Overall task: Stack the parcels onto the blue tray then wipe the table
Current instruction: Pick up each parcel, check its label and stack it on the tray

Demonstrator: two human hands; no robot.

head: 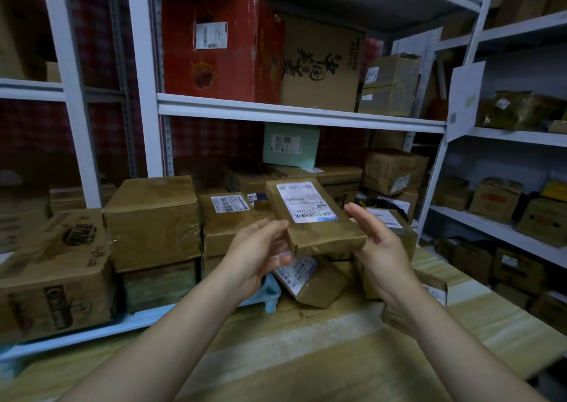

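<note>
Left hand (257, 249) and right hand (376, 242) spread flat, pressing a flat brown parcel (313, 214) between them, above the table (306, 355), blue tray (271, 292) corner below.

A small white tag (251, 199) among the stacked boxes is showing "675". The flat parcel (316, 214) is carrying a white shipping label (305, 202) with barcodes, its print too small to read. The tall brown carton (322, 64) is bearing large brushed Chinese characters, possibly a brand.
</note>
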